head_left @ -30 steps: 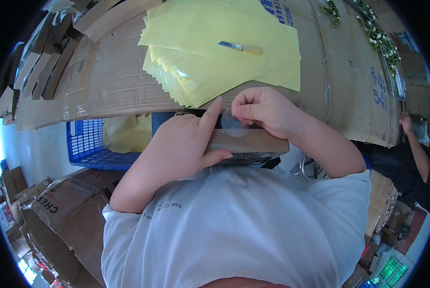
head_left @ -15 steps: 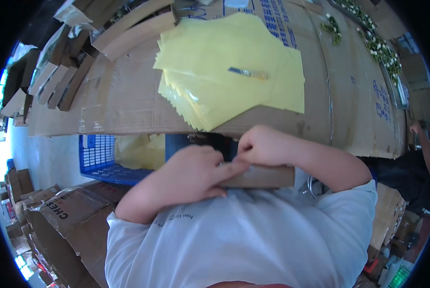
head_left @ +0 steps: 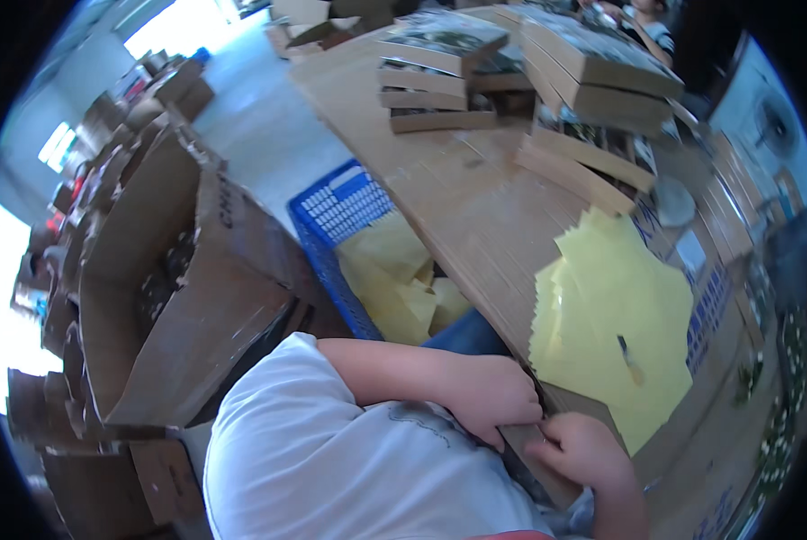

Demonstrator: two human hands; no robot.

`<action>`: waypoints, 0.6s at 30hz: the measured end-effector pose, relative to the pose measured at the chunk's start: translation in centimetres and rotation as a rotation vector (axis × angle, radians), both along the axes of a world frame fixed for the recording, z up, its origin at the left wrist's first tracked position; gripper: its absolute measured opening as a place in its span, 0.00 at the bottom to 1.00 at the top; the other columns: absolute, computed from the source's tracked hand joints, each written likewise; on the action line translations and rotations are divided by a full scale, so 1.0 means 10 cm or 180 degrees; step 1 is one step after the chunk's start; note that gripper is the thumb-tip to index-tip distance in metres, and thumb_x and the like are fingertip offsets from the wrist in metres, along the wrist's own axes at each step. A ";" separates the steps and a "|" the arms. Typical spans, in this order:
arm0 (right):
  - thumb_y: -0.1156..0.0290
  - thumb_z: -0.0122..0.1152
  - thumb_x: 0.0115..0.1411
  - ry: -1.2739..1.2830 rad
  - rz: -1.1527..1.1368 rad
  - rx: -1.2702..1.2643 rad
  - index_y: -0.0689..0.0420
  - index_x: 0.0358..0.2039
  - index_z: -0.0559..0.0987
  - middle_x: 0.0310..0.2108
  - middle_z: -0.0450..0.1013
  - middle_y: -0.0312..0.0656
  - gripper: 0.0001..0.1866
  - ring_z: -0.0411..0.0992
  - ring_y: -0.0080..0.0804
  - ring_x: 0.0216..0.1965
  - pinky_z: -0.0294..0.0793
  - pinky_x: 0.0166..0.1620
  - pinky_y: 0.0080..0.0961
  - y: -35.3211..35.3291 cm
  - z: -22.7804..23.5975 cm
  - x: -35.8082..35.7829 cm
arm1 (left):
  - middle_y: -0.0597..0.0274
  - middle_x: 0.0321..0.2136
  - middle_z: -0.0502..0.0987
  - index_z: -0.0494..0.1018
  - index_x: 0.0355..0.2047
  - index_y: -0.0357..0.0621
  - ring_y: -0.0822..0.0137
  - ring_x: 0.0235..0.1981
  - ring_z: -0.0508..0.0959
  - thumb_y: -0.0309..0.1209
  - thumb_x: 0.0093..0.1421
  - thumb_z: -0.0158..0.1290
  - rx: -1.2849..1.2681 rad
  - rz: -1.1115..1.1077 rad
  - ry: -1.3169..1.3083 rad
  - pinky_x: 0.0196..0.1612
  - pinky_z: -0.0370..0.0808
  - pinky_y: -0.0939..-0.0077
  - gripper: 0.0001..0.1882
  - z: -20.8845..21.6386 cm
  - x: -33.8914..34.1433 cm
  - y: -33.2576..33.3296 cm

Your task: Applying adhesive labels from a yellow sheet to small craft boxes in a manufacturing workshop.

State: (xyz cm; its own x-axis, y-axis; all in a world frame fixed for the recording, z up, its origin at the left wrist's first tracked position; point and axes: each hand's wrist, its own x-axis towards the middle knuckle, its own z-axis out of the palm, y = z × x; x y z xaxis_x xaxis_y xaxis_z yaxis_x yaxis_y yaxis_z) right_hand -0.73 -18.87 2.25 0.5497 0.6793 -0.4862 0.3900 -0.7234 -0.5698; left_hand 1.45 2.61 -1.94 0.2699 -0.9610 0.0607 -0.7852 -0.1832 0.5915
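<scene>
A long, narrow brown cardboard box rests against my front at the table's near edge. My left hand is closed on its far end, the fingers curled down over the edge. Close beside it, my right hand is bent with fingers pinched at the box's side; whatever small thing may be between them is hidden. Just beyond my hands, a fanned pile of yellow sheets lies on the cardboard-covered table. On the sheets lies a small cutter with a dark blade and yellowish handle.
Shallow cardboard boxes with clear tops stand stacked on the far table. A blue plastic basket holding yellow sheets sits left of the table. Large open carton at left. White-flowered greenery lies at right. Another person is at the far end.
My view has swung to the left, bringing the stacked boxes, basket and open carton further into sight. Both hands stay together at the cardboard box.
</scene>
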 end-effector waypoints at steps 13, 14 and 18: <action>0.72 0.63 0.50 -0.2852 -0.1944 -0.0265 0.62 0.25 0.70 0.30 0.66 0.50 0.11 0.67 0.51 0.36 0.68 0.40 0.46 -0.90 -0.52 0.70 | 0.47 0.27 0.76 0.69 0.41 0.39 0.45 0.33 0.76 0.49 0.59 0.51 0.0993 0.1098 0.1138 0.37 0.72 0.57 0.24 -0.53 0.03 0.21; 0.72 0.62 0.50 -0.2790 -0.1878 -0.0075 0.62 0.25 0.70 0.30 0.66 0.50 0.10 0.67 0.52 0.36 0.68 0.39 0.45 -0.90 -0.63 0.77 | 0.46 0.29 0.77 0.71 0.40 0.38 0.46 0.34 0.76 0.49 0.59 0.51 0.1093 0.1097 0.1305 0.38 0.72 0.58 0.24 -0.48 0.08 0.27; 0.72 0.57 0.52 -0.2622 -0.1959 0.0346 0.59 0.27 0.71 0.29 0.69 0.50 0.06 0.70 0.53 0.33 0.69 0.35 0.45 -0.89 -0.65 0.85 | 0.47 0.35 0.78 0.74 0.44 0.36 0.53 0.37 0.79 0.46 0.62 0.49 -0.0074 0.0940 0.1772 0.42 0.74 0.64 0.23 -0.16 0.51 0.49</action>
State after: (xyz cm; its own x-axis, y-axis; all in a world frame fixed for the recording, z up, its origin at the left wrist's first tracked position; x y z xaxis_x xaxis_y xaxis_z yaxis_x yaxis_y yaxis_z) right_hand 7.74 -27.80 -4.22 0.9515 0.1858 0.2453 0.2686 -0.8902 -0.3678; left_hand 6.60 7.53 -3.53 0.5210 -0.8411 -0.1454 -0.2767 -0.3275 0.9034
